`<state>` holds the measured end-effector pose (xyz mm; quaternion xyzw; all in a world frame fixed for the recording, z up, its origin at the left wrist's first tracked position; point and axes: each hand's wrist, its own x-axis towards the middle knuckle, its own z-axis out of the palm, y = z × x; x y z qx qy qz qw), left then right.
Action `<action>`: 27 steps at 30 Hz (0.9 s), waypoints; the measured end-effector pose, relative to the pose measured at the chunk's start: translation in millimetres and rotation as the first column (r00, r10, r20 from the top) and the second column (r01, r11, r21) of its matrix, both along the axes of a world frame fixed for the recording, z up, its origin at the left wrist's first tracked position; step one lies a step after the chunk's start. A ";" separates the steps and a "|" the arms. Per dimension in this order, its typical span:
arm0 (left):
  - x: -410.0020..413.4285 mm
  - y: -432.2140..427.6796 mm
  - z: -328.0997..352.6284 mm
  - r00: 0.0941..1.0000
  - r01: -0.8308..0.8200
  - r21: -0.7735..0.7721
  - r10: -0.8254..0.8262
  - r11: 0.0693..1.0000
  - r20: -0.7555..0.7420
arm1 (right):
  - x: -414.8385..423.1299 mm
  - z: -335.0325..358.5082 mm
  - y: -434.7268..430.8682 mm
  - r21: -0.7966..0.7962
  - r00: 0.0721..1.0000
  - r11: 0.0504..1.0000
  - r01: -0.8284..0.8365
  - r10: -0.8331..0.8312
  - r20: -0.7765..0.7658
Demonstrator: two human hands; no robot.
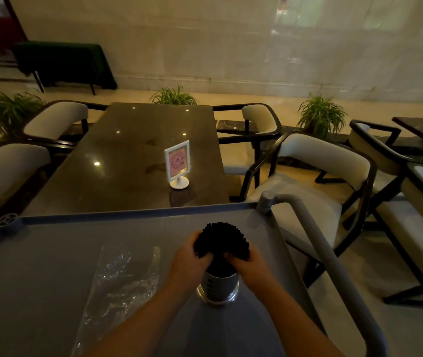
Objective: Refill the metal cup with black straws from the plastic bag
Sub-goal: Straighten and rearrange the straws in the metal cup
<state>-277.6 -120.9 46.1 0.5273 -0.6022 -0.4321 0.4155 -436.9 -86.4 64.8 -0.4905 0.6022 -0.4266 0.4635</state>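
Observation:
A metal cup [218, 286] stands upright on the grey cart top [51, 253], right of centre. A thick bundle of black straws [222, 239] sticks out of its mouth and fans outward at the top. My left hand [190, 256] grips the bundle from the left side. On the right side my right hand [246, 264] does the same, just above the cup's rim. The clear plastic bag [123, 276] lies flat and crumpled on the cart to the left of the cup, and I see no straws in it.
The cart has a raised rim and a grey handle bar [316, 235] along its right side. Beyond it stands a dark table [128, 150] with a white sign holder [178, 163], ringed by cream chairs [321, 161]. Potted plants line the floor behind.

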 end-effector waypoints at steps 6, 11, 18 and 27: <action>-3.0 -6.4 -3.1 1.000 -0.014 0.040 0.015 0.999 -0.012 | 0.7 2.9 -2.3 -0.001 0.998 1.000 -0.018 0.018 -0.057; -3.2 -9.3 9.7 0.993 0.073 0.073 -0.065 0.995 -0.101 | 2.7 9.3 1.3 0.000 0.998 1.000 -0.019 0.019 -0.065; 0.8 -6.4 16.3 0.990 0.075 0.138 -0.057 0.988 -0.132 | 2.3 4.1 1.2 -0.025 1.000 1.000 -0.006 0.005 -0.022; 5.0 -3.6 59.9 0.981 0.084 0.105 -0.064 0.991 -0.185 | -0.3 -1.2 -0.7 0.053 0.999 0.998 -0.030 0.031 -0.021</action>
